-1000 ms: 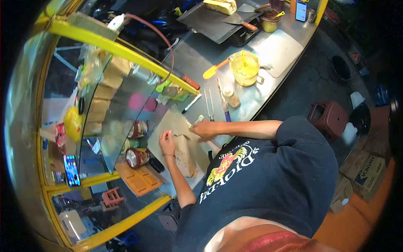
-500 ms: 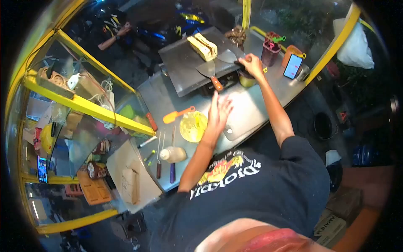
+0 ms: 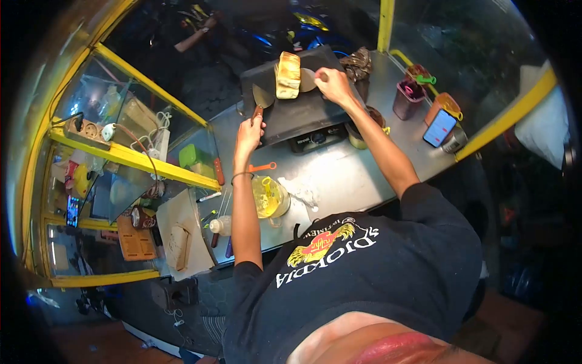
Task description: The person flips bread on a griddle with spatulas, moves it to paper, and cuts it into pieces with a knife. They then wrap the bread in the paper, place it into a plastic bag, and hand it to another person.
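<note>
A toasted bread block (image 3: 288, 74), browned on its top, rests on the dark griddle (image 3: 315, 115). My left hand (image 3: 249, 134) is wrapped round the wooden handle of one metal scraper (image 3: 262, 96), whose blade stands at the left of the bread. At the bread's right side is a second scraper blade (image 3: 307, 79). My right hand (image 3: 333, 85) is closed on that scraper's handle, which my fingers mostly hide. Both blades are beside the bread.
A yellow-smeared tub (image 3: 270, 197) and an orange spatula (image 3: 263, 167) are on the metal counter (image 3: 345, 170). To the right are a dark red container (image 3: 408, 100) and a propped phone (image 3: 441, 128). Beyond the griddle, a person's forearm (image 3: 195, 40) shows.
My left hand has moved up to the griddle and taken hold of the scraper that lay there. The bread now shows its browned face. My right hand's scraper has moved beside the bread.
</note>
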`<action>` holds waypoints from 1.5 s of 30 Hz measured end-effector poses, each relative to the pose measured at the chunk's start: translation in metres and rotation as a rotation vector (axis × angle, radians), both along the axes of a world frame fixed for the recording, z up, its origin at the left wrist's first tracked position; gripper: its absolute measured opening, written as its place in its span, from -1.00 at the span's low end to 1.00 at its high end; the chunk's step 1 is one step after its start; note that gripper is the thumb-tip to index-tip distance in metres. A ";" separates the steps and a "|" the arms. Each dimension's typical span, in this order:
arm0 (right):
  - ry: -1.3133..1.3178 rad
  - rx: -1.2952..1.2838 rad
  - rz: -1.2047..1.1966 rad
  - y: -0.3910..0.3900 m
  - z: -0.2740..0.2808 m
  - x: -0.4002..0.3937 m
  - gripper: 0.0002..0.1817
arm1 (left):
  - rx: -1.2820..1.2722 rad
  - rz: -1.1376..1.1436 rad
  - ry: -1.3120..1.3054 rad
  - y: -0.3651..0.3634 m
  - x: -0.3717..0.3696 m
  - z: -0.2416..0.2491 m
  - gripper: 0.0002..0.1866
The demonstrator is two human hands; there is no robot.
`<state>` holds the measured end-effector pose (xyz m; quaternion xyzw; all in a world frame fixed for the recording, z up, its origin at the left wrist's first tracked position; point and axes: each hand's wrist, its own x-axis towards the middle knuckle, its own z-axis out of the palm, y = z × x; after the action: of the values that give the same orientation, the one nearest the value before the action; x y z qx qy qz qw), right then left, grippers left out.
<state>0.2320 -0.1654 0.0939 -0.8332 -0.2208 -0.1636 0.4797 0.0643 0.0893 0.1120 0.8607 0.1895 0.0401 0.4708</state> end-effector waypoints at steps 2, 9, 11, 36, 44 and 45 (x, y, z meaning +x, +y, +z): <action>0.223 0.188 0.019 -0.008 0.009 -0.013 -0.77 | 0.037 -0.057 0.002 0.029 0.014 -0.003 -0.50; 0.532 0.390 0.137 0.042 -0.003 0.020 -0.75 | 0.120 -0.216 0.001 0.039 0.030 -0.006 -0.48; 0.114 0.066 0.074 0.033 0.017 0.005 -0.78 | 0.134 -0.186 -0.030 0.048 0.033 -0.009 -0.48; -0.041 0.021 -0.192 -0.052 0.018 -0.044 -0.85 | -0.077 0.090 -0.251 -0.051 -0.047 -0.027 -0.45; -0.021 -0.074 -0.045 0.017 -0.005 -0.068 -0.81 | 0.441 0.050 -0.171 -0.073 0.010 -0.025 -0.48; 0.028 -0.047 -0.071 0.016 0.001 -0.064 -0.80 | 0.434 0.047 -0.156 -0.069 0.001 -0.016 -0.47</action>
<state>0.1681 -0.1492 0.0944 -0.8538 -0.1881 -0.1639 0.4569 0.0657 0.0203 0.0961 0.9315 0.1596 0.1572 0.2866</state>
